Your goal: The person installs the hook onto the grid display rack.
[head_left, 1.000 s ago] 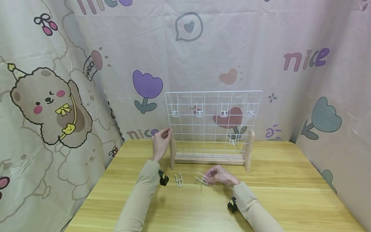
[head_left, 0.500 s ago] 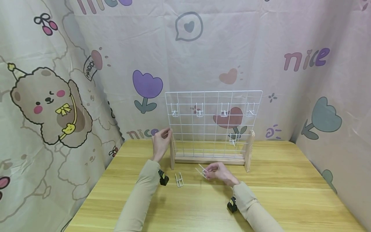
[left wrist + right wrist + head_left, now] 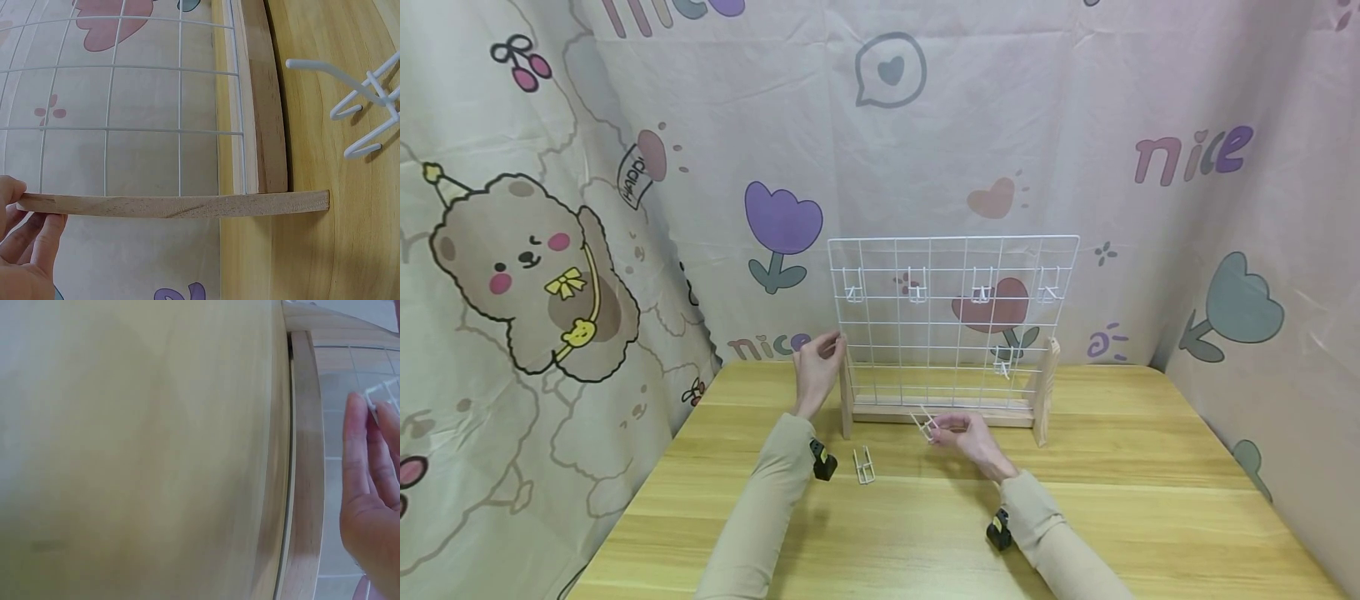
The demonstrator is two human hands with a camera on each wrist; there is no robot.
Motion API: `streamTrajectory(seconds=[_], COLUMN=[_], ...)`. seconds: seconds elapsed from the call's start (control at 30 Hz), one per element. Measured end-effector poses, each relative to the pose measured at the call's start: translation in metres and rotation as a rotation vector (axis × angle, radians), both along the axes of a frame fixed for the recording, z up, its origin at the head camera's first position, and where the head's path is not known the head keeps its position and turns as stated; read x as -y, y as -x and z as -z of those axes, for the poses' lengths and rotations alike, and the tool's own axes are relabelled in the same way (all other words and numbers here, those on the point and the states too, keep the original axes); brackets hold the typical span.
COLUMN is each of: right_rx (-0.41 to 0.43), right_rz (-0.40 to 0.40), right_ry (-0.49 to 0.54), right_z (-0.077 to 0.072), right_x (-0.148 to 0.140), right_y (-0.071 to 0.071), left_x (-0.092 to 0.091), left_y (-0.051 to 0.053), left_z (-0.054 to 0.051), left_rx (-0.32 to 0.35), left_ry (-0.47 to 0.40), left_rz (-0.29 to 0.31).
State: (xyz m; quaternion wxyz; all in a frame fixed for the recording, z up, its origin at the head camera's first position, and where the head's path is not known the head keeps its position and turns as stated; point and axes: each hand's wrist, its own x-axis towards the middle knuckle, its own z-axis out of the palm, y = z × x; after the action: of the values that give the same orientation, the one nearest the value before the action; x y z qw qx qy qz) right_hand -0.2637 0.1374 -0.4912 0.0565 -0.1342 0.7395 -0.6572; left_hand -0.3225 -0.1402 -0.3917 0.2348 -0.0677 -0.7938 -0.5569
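My left hand [image 3: 817, 372] holds the top of the left wooden post [image 3: 846, 398] of the rack, thumb on one side and fingers on the other, as the left wrist view shows. A white wire grid panel [image 3: 955, 323] stands upright in that rack. In front of its lower bar, my right hand [image 3: 972, 440] pinches a white wire hook [image 3: 927, 427], prongs pointing up and to the left. The right wrist view shows this hook [image 3: 382, 390] only partly. Another white wire hook [image 3: 864, 467] lies on the table, left of the right hand.
Several white hooks hang along the upper grid, including one at the left [image 3: 853, 293]. A single hook [image 3: 1002, 365] hangs lower right. The wooden table [image 3: 895, 542] reaches a printed curtain [image 3: 760, 100] behind and beside it.
The right hand has lifted its hook from near the tabletop toward the grid's lower bar, tilting the prongs more upward. The left hand stays on the post.
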Motion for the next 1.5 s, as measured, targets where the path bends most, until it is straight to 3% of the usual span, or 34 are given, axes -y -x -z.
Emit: streamTrajectory(seconds=[0.77,1.5], right_rx=[0.021,-0.061], right_rz=[0.287,0.335], right_ry=[0.291,0.532], right_z=[-0.015,-0.041], right_x=[0.013,0.019], right_y=[0.008,0.019], left_x=[-0.001,0.0], left_y=[0.0,0.0], left_z=[0.0,-0.001], left_rx=[0.0,0.002], left_ry=[-0.003,-0.002], left_rz=[0.001,0.008])
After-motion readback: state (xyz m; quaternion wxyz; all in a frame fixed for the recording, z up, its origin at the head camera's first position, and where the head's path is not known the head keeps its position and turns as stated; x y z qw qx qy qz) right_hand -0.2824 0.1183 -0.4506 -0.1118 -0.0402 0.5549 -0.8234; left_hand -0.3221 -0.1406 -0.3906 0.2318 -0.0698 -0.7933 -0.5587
